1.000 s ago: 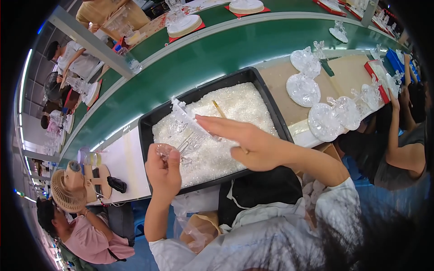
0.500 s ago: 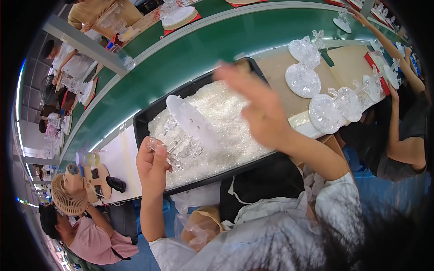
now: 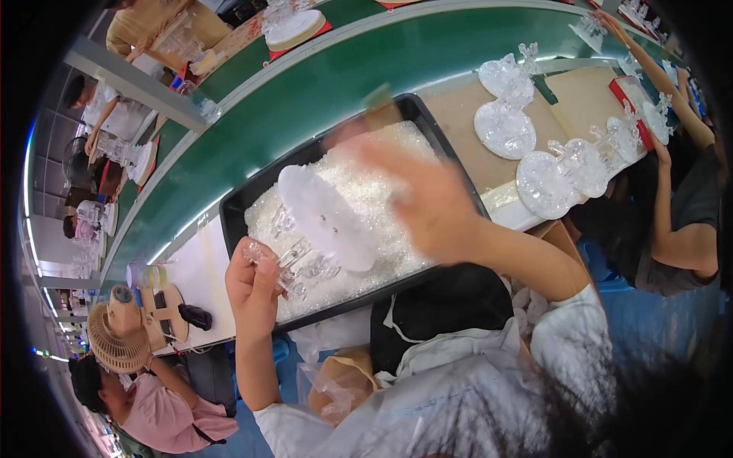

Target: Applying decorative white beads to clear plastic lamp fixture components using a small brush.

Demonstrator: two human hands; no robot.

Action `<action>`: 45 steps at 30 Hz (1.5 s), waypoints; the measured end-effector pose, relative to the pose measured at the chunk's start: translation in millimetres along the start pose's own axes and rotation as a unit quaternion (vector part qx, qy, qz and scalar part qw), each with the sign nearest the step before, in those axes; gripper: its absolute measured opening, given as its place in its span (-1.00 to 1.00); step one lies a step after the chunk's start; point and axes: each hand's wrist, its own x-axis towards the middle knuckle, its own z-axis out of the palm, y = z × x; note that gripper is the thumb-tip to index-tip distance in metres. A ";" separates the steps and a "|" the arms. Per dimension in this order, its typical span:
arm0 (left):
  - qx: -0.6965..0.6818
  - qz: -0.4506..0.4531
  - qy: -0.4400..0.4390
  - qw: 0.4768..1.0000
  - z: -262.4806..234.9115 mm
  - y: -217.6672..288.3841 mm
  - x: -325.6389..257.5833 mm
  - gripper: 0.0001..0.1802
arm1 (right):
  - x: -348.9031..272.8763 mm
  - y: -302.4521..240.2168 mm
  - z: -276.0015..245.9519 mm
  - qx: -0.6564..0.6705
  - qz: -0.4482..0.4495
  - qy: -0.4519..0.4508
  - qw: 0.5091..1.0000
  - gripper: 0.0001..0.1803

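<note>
Beside the green conveyor, a black tray (image 3: 243, 204) of clear beads sits on the desk (image 3: 200, 263); left hand (image 3: 254, 284) fingers pinch a clear crystal stand (image 3: 324, 225), right hand (image 3: 416, 200) is blurred, fingers spread, empty.

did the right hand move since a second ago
Yes. The right hand lifted off the clear piece and swung right and up, toward the black tray's far corner.
</note>
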 end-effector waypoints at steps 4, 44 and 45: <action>0.023 -0.011 0.008 1.000 1.6 7.2 0.3 -0.77 | 1.3 11.9 -2.2 0.015 -0.027 0.080 0.996 -0.39; -0.044 0.026 0.024 0.998 1.3 1.1 9.8 -0.77 | -18.0 -0.7 4.3 -0.080 0.010 -0.059 0.995 -0.46; -0.043 0.029 0.026 0.998 0.6 2.2 11.7 -0.77 | -17.3 2.5 4.0 -0.080 0.007 -0.061 0.995 -0.46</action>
